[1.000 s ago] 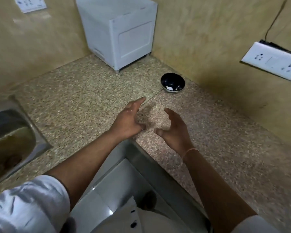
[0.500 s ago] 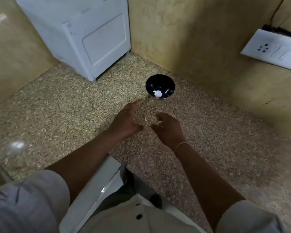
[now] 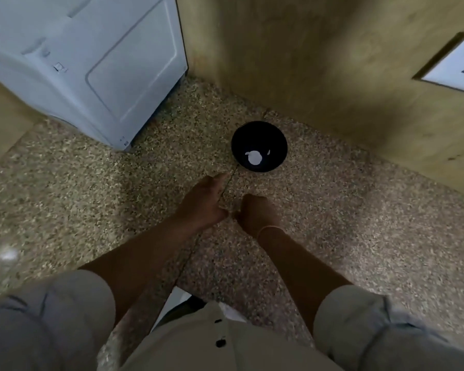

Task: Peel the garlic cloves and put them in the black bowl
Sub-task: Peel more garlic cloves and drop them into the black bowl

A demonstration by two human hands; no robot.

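Black bowl (image 3: pixel 259 146) holding white bits, speckled beige-brown countertop (image 3: pixel 359 223), pale blue-white appliance (image 3: pixel 91 68), mottled tan wall (image 3: pixel 319 62).

Speckled stone counter (image 3: pixel 359 223); black bowl (image 3: pixel 259 135) stands on it near the wall (image 3: pixel 319 76); white box (image 3: pixel 91 62) sits at back left, well apart.

I read the countertop (image 3: pixel 359 223) as polished speckled stone, with a glossy glare spot at lower left. The black bowl (image 3: pixel 271 139) looks smooth and faintly shiny. The white box (image 3: pixel 91 76) at upper left is smooth, probably plastic. The wall (image 3: pixel 306 62) is matt and mottled. The sleeves (image 3: pixel 65 317) are soft, creased cloth.
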